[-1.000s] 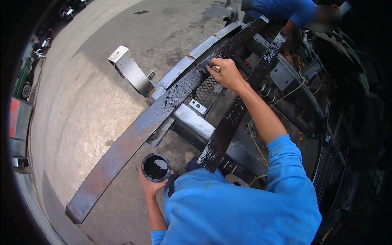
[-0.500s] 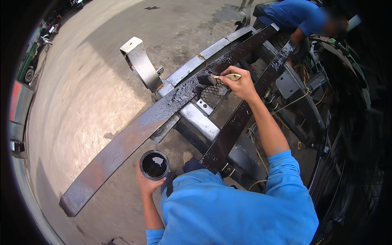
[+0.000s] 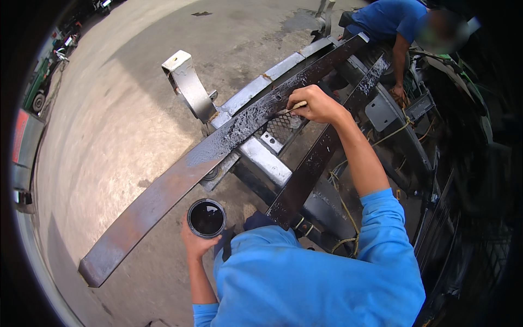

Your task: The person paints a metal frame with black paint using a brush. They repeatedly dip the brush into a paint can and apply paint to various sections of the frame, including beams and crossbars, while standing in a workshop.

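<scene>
My right hand (image 3: 317, 105) is closed around the pale wooden handle of a paintbrush (image 3: 299, 105). The brush is at the near edge of a long metal beam (image 3: 158, 195); its bristles are mostly hidden by the beam and my fingers. Wet black paint coats the beam's middle and far stretch, while the near left end is bare, brownish grey metal. Low at the left, my left hand (image 3: 197, 242) grips an open can of black paint (image 3: 207, 218) from beside and below, keeping it upright. Light glints off the paint's surface.
A second black-painted beam (image 3: 305, 182) runs parallel, nearer me, with a silver crossbar (image 3: 267, 161) between. A silver upright bracket (image 3: 188, 87) rises beyond. Yellowish rope (image 3: 343, 201) hangs among the frame parts. At the far right a co-worker in blue (image 3: 384, 22) bends over the frame.
My right hand has turned and shifted slightly left and up with the brush. The co-worker's arm has reached lower into the frame. My left hand and the can have barely moved.
</scene>
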Available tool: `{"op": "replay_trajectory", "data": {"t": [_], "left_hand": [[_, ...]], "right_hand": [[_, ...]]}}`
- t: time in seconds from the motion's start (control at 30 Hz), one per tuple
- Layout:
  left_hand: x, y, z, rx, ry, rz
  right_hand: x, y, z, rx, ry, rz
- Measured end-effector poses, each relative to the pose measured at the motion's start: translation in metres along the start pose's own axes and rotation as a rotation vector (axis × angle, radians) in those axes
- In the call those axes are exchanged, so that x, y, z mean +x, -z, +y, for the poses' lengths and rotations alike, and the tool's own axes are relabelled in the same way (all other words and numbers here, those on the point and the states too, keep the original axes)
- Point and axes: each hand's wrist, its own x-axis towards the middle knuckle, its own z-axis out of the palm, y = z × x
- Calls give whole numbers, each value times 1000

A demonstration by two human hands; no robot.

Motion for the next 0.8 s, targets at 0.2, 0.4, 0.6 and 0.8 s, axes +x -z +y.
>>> {"op": "replay_trajectory", "data": {"t": [0.2,0.4,0.6,0.8], "left_hand": [[-1,-1,-6,-18,51,-21],[-7,0,-21,-9,17,-26],[-19,5,-27,-18,9,-27],[-18,1,-39,-49,7,-63]], "right_hand": [[12,-31,-64,217,117,58],[17,-90,-74,953,12,271],[20,-38,-26,-66,-269,515],[31,-108,-136,279,201,292]]}}
